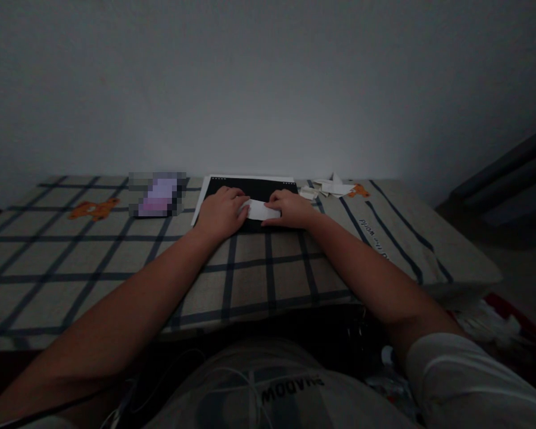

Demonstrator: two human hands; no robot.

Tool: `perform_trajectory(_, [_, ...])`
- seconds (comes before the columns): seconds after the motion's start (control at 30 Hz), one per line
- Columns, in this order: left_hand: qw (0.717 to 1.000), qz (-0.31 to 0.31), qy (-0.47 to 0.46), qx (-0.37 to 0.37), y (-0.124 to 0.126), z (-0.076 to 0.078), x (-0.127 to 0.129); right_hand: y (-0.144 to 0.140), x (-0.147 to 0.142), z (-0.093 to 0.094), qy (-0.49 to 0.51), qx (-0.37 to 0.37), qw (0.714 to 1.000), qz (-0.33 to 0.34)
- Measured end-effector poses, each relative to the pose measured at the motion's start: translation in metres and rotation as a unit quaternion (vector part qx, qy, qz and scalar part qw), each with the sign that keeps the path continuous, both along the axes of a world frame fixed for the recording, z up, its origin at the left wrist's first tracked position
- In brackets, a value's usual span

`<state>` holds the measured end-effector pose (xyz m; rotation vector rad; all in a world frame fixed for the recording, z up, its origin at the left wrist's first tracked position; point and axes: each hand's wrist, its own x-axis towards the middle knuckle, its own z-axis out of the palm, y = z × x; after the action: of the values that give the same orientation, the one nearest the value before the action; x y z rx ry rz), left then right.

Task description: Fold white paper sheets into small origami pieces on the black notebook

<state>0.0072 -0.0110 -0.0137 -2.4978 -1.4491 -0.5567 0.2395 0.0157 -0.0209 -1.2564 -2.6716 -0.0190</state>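
Head view: both hands, left hand (pixel 222 213) and right hand (pixel 292 209), press closed fingers on a small white folded paper (pixel 261 210), lying sideways on the flat black sheet (pixel 254 190).

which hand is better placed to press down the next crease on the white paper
Probably the right hand: its fingers already lie flat on the paper, with the strip stretching out from under them. The left hand only covers the paper's left end, pinning it to the black mat.
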Motion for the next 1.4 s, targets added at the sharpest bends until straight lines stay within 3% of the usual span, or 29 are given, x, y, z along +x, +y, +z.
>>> perform_trajectory(0.3, [0.997, -0.074, -0.017, 0.023, -0.002, 0.002, -0.001, 0.0, 0.0, 0.001, 0.038, -0.007, 0.999, -0.008])
perform_trajectory(0.53, [0.978, -0.198, 0.059, 0.03, 0.001, -0.003, 0.001, 0.002, -0.002, 0.002, 0.125, -0.019, 0.99, -0.069])
perform_trajectory(0.73, [0.979, -0.161, 0.114, -0.051, 0.008, -0.011, -0.001, 0.009, -0.003, -0.002, 0.269, -0.065, 0.952, -0.131])
perform_trajectory(0.9, [0.985, -0.124, 0.108, -0.055, 0.007, -0.005, -0.001, 0.012, -0.001, -0.002, 0.327, -0.108, 0.921, -0.182])
perform_trajectory(1.07, [0.991, -0.051, 0.116, -0.047, 0.005, 0.0, 0.0, 0.013, 0.004, 0.001, 0.275, -0.076, 0.932, -0.223])
perform_trajectory(1.2, [0.992, -0.031, 0.113, -0.057, 0.008, -0.001, -0.004, 0.012, 0.005, -0.003, 0.208, -0.084, 0.94, -0.255])
perform_trajectory(1.4, [0.991, -0.055, 0.117, -0.04, 0.016, -0.01, -0.012, 0.011, 0.005, -0.011, 0.165, 0.013, 0.972, -0.166])
